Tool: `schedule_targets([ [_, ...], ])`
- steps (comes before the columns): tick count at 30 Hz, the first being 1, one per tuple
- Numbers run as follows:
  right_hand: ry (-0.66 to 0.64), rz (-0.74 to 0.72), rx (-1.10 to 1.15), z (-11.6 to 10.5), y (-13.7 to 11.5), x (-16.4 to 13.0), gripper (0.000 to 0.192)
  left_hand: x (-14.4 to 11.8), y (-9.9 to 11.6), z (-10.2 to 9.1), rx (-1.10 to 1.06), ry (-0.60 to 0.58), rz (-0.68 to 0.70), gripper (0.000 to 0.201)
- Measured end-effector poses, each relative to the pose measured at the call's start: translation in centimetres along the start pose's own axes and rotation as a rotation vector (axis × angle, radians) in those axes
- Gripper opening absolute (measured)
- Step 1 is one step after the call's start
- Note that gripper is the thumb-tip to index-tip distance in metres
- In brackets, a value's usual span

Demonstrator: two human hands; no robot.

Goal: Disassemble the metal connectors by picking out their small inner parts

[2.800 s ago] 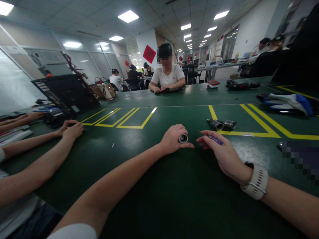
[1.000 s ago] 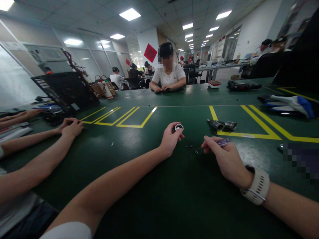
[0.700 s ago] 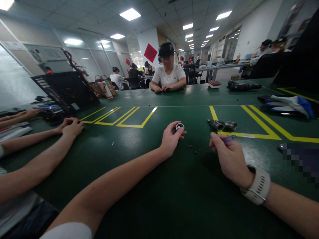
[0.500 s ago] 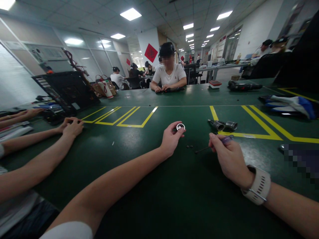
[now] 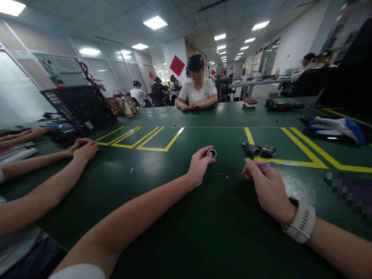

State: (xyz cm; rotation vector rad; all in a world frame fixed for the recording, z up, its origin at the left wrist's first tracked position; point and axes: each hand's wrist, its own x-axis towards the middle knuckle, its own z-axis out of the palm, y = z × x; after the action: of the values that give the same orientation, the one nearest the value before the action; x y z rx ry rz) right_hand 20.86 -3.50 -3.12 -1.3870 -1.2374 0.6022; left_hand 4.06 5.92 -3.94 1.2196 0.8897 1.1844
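The left hand pinches a small round metal part at its fingertips, held up just off the table with the open end facing the camera. The right hand is closed around a thin screwdriver, whose tip points left and rests on the table between the two hands. Just beyond that tip lie two or three tiny dark screws, loose on the green surface below the part. Judging from this, the screws appear to be out of the part and the driver is idle near them; whether anything is left fastened inside the part cannot be told. Past the right hand, two cylinders lie side by side on a yellow line. Far to the left, another person's hands rest on the table.
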Motion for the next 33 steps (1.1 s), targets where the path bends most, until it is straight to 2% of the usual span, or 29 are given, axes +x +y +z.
schedule_targets([
  [5, -0.067, -0.106, 0.016, 0.0, -0.7, -0.3, 0.03, -0.1, -0.1, -0.1, 0.04, -0.023, 0.021, 0.044],
  [12, -0.245, -0.228, -0.054, 0.3, -1.6, -0.6, 0.02, -0.4, -0.2, -0.2, 0.122, -0.1, 0.095, 0.041],
  [22, -0.258, -0.371, -0.112, 0.7, -1.6, -0.5, 0.015, -0.6, 0.0, 0.1, 0.19, -0.127, 0.146, 0.036],
  [33, -0.284, -0.42, -0.194, 0.6, -1.4, -0.6, 0.014, -0.6, -0.1, 0.1, 0.176, -0.113, 0.166, 0.031],
])
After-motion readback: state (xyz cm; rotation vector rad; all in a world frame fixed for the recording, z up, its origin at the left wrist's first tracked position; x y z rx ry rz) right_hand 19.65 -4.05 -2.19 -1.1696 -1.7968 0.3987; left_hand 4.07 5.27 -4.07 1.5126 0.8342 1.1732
